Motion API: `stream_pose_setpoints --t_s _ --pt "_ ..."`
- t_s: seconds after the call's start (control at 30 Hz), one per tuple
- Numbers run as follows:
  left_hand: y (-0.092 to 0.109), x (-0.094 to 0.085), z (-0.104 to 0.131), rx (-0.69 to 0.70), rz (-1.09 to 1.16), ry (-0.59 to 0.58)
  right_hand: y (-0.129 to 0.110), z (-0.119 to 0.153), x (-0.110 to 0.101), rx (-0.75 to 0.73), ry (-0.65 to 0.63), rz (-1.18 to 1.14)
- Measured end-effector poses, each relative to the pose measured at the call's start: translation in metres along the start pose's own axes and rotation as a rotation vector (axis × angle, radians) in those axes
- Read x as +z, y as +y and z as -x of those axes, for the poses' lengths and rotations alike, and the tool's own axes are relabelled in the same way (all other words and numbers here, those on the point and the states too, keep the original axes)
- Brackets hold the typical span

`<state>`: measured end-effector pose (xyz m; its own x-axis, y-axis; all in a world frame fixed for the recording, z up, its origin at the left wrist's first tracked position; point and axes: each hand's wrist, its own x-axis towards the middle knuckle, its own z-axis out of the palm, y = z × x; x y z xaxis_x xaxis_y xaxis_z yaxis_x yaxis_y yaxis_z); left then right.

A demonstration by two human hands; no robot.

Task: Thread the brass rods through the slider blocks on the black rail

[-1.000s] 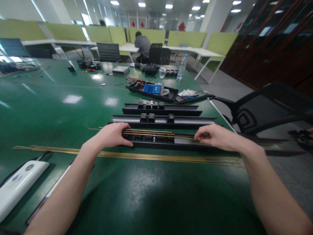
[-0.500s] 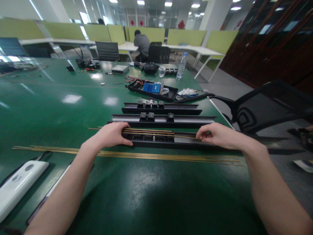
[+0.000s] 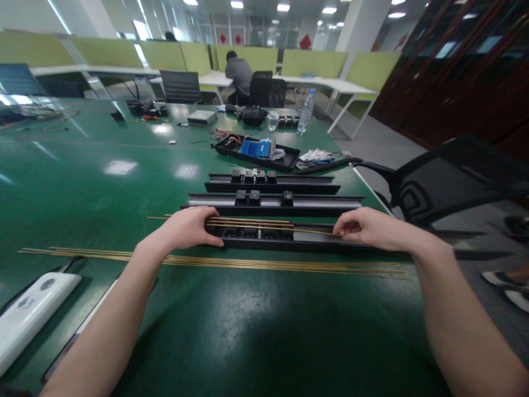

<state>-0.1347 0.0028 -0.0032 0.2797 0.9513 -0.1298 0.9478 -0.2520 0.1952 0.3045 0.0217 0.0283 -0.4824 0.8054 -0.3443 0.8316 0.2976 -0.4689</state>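
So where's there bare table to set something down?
Bare green tabletop shows between the forearms, nearer than the loose golden rods, and beyond those rods, left of the black rails. It's crowded around the left hand, right hand, rails and black tray.

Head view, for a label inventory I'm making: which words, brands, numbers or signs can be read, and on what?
No text is readable.
White device: grey marks, too blurred.
Blue item in the black tray: pale marking, too small.
Red diamonds at the back: no characters legible.
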Motion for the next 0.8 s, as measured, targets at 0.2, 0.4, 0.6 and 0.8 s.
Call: stream_pose_setpoints --t_s 0.2,0.4,0.6,0.8 --pt "0.001 0.0 0.001 -0.012 0.014 -0.001 0.013 0.002 -0.005 0.049 0.017 0.034" --pt "-0.001 0.001 0.0 -0.004 -0.004 0.002 0.004 0.005 -0.011 0.04 0.049 0.098" --pt "0.0 0.001 0.0 0.004 -0.001 0.009 -0.016 -0.006 0.001 -0.101 0.209 0.043" --pt "0.001 0.0 0.001 -0.007 -0.007 0.002 -0.047 -0.03 0.035 -0.189 0.362 -0.064"
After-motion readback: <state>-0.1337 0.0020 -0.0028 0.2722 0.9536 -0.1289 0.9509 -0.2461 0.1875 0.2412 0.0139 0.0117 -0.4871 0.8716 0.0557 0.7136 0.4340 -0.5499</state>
